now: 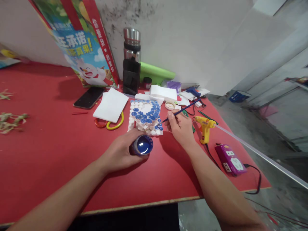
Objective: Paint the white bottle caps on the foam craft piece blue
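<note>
Craft workspace: yellow glue gun (205,127), paint jar (136,147)

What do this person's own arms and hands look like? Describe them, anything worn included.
The ungloved, five-fingered left hand and matching right hand show no rings, watch or bracelet. The bare, tapering left forearm and right forearm show no sleeves.

Tabletop (168,179), red; mosaic panel (149,121), white discs with a curved band of blue; jar of paint (144,145), deep blue; paintbrush (185,108), dark blue; glue gun (205,130), yellow; socket block (222,152), purple with white faceplates.
</note>
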`<state>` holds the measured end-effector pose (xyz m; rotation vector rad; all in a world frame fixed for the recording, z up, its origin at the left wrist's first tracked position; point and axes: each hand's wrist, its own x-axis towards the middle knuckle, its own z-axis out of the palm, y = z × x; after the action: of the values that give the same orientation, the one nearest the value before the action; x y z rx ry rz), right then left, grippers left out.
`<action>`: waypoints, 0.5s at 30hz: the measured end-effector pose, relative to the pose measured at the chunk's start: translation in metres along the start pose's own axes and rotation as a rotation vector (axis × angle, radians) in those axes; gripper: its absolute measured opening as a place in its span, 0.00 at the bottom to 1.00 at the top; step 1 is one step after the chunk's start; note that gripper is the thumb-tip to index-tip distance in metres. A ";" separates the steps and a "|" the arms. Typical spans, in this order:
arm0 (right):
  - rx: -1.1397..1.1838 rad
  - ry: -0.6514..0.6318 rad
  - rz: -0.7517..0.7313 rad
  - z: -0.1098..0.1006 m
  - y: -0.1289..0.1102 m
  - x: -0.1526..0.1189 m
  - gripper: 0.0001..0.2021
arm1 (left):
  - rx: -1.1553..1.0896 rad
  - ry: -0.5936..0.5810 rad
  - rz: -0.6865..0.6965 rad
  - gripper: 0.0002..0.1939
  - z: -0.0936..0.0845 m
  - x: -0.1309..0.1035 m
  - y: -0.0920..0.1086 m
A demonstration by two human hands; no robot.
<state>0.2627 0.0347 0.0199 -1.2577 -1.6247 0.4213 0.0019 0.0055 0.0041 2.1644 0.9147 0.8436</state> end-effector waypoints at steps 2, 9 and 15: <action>0.025 -0.030 -0.004 0.000 -0.001 0.000 0.19 | -0.004 -0.011 -0.008 0.23 0.000 0.000 0.001; -0.010 -0.022 -0.011 0.001 0.001 0.000 0.19 | 0.000 -0.017 -0.014 0.23 -0.001 0.000 0.003; -0.058 -0.074 -0.031 0.000 0.001 0.000 0.18 | -0.053 -0.004 -0.039 0.27 -0.002 -0.005 0.001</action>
<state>0.2628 0.0350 0.0190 -1.2714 -1.7281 0.4081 -0.0017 0.0018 0.0047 2.0955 0.9196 0.8345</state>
